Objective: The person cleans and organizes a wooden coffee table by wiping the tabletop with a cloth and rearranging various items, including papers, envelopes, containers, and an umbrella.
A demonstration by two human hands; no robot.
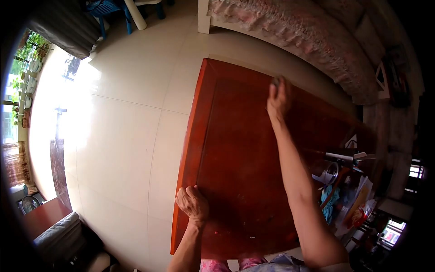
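Observation:
A reddish-brown wooden table (240, 149) stretches out below me, seen at an angle. My left hand (192, 204) is at its left edge, with the fingers curled over the rim. Farther out, toward the table's far side, is my right hand (279, 100), slightly blurred. Its fingers are closed around a small dark object (276, 82) whose kind I cannot make out. A few small light specks (252, 237) lie on the tabletop near my body.
On the table's right side are a clear container (331, 172), a blue cloth or bag (330, 201), papers (360, 195) and a red-and-white packet (364, 213). A fabric-covered sofa (290, 34) stands beyond the table. A blue chair (106, 9) is at the top left.

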